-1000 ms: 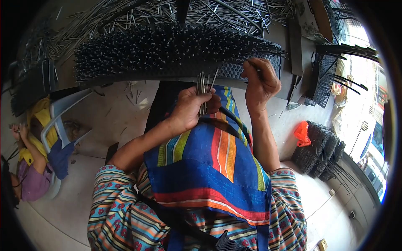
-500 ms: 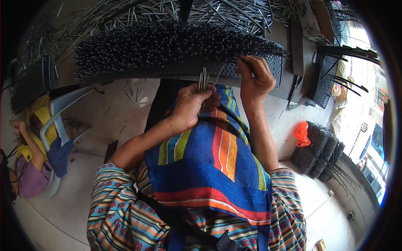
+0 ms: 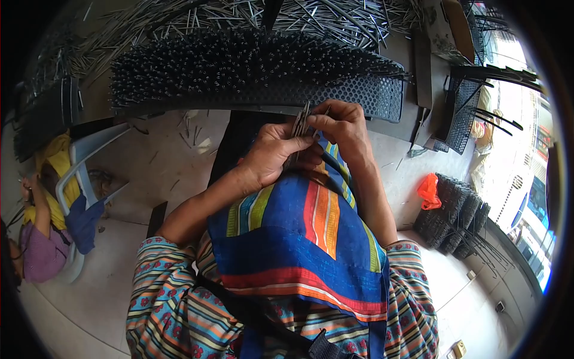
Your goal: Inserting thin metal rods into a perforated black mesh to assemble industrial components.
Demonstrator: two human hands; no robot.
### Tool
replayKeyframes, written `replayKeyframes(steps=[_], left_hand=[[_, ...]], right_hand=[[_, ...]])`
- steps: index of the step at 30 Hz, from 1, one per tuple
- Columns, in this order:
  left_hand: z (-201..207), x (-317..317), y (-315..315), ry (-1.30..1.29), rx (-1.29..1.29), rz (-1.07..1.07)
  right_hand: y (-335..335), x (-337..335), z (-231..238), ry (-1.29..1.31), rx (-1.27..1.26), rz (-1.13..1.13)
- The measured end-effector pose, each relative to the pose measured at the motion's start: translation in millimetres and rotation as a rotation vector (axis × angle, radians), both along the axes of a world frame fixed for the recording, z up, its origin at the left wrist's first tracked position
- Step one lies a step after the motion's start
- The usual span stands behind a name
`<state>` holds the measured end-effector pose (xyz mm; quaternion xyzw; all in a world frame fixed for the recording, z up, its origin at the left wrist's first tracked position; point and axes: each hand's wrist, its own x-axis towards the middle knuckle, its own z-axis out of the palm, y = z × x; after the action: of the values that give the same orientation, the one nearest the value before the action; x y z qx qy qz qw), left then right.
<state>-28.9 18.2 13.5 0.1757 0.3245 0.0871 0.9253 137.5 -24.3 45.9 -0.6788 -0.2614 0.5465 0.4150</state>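
Note:
A small bundle of thin grey metal rods stands up out of my left hand, whose thumb and fingers are closed round it. Close beside it, my right hand pinches at a single rod next to the bundle; its fingertips partly hide that rod. Just beyond both hands stretches a dark perforated metal rack. Many dark rods stand packed upright in its holes, with uncovered holes along its front and right end.
Behind the rack lies a heap of loose rods. A box and a perforated basket are at the right. Stacked black racks with an orange bag stand on the floor. Another person sits at left by a chair.
My right hand has come down and left from the rack's front edge to the bundle. The fingers of my left hand have shifted slightly, and the bundle leans a little more right.

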Motion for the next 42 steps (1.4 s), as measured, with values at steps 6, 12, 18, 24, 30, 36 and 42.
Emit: replayKeyframes(steps=[6,12,18,24,30,36,42], left_hand=[[5,-9,0,-0.003,0.018,0.126],[-16,-27,-7,0.298,-0.148,0.134],[-8,-30,-16,0.229,0.023,0.313],[-13,-31,-11,0.258,-0.061,0.246],[1,-37,-8,0.259,0.104,0.292],[-27,-25,-28,0.293,0.303,0.174],[6,-41,-25,0.178,0.321,0.228]], right_hand=[[-1,-3,-8,0.075,0.025,-0.026],[15,-27,-12,-0.226,0.371,-0.407],[40,-36,-18,-0.583,0.707,-0.252],[47,-39,-24,-0.724,0.686,-0.177],[56,-43,-18,-0.795,0.626,-0.061],[49,-40,-8,-1.005,0.544,0.033],[49,-49,-2,-1.035,0.576,0.112]])
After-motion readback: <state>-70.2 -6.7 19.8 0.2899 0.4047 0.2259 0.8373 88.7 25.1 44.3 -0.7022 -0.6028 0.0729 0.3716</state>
